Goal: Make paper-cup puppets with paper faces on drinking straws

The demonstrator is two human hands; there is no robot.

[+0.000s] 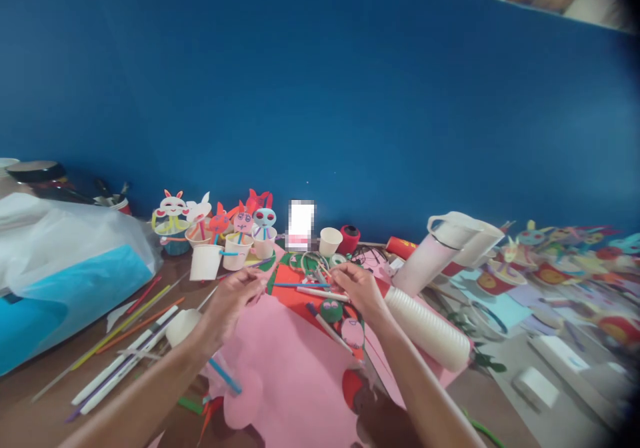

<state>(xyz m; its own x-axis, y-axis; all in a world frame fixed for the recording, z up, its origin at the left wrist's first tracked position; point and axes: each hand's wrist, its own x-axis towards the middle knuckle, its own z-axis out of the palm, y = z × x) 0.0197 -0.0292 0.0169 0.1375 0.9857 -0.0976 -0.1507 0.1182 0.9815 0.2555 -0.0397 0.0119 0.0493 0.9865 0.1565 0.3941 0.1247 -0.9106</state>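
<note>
A blue wall rises behind a brown table crowded from end to end. The biggest thing on it is a translucent plastic bag with blue in it, filling the left edge. Pink paper spreads between the forearms, with red paper beyond it. Just beside the right forearm, a long stack of paper cups lies slanting; beyond its far end leans a pale lidded jug. Farther right, red and white cups with paper figures blur together. The left hand hovers over the far part of the pink paper, fingers drawn in narrow; whether they grip anything, I cannot tell. The right hand is pinched narrow on a thin pale strip, which lies over the clutter near the middle. Behind the left hand stand white cups with paper figures, and the left forearm partly covers a tipped cup. Close beyond the right hand are a lone upright cup and a red round object. White markers lie left of the left forearm, beside thin coloured sticks; a blue stick crosses the red paper between the hands.
</note>
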